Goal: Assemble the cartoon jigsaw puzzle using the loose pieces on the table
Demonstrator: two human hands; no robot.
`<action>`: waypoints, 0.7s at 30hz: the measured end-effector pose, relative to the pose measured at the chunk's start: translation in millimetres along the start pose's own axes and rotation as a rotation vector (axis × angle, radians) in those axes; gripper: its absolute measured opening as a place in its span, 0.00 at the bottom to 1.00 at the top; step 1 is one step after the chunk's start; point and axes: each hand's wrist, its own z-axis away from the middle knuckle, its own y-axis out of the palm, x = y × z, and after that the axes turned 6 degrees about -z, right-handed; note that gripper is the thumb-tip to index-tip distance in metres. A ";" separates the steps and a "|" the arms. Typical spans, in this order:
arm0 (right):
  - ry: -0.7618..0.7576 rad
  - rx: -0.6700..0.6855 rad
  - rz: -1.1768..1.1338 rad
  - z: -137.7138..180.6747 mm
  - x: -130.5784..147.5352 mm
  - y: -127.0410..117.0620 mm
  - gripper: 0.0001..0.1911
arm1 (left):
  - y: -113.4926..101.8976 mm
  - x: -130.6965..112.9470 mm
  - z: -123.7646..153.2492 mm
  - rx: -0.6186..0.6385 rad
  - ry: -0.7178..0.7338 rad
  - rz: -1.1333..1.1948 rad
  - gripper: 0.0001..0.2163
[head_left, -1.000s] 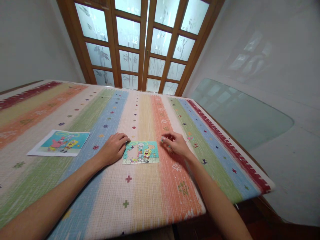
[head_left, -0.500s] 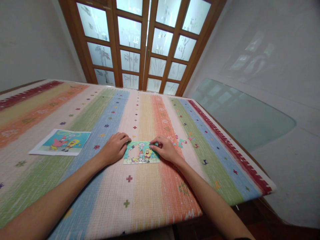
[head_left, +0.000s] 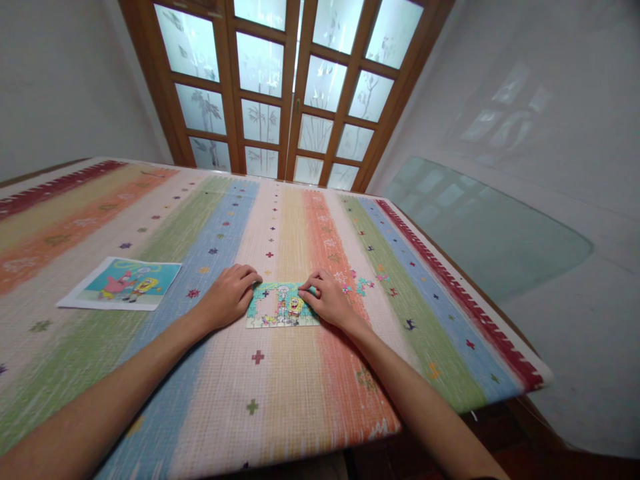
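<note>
A partly assembled jigsaw puzzle (head_left: 287,313) with cartoon figures lies on the striped tablecloth in front of me. An opening in its left half lets the cloth show through. My left hand (head_left: 231,293) rests along the puzzle's left edge, fingers curled and their tips at the upper left corner. Over the upper right part, my right hand (head_left: 327,298) pinches thumb and forefinger together against the surface, on what looks like a puzzle piece, mostly covered by the fingertips. Several loose puzzle pieces (head_left: 363,285) lie just right of this hand.
To the left lies a printed reference picture (head_left: 133,285) on white paper. The striped tablecloth (head_left: 295,387) covers the table, whose front edge is close to me. A glass panel (head_left: 480,227) leans by the wall on the right; wooden glazed doors (head_left: 290,100) stand behind.
My right hand has shifted slightly left, and its thumb and forefinger have closed more tightly over the puzzle. The left hand and the puzzle look nearly unmoved.
</note>
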 end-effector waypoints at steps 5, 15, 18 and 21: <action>-0.015 -0.007 0.045 0.9 0.3 1.7 0.02 | 0.8 0.6 -0.2 0.006 -0.010 -0.002 0.11; 0.020 -0.013 -0.042 0.9 -2.6 0.4 0.02 | -0.3 0.5 -0.9 0.004 -0.011 0.003 0.10; 0.048 -0.031 -0.105 -1.3 -4.5 0.1 0.04 | -0.7 0.1 -1.3 0.003 -0.011 0.004 0.10; 0.071 -0.141 -0.184 -6.3 -10.5 -8.9 0.09 | 0.3 1.4 -0.8 0.007 -0.006 0.008 0.11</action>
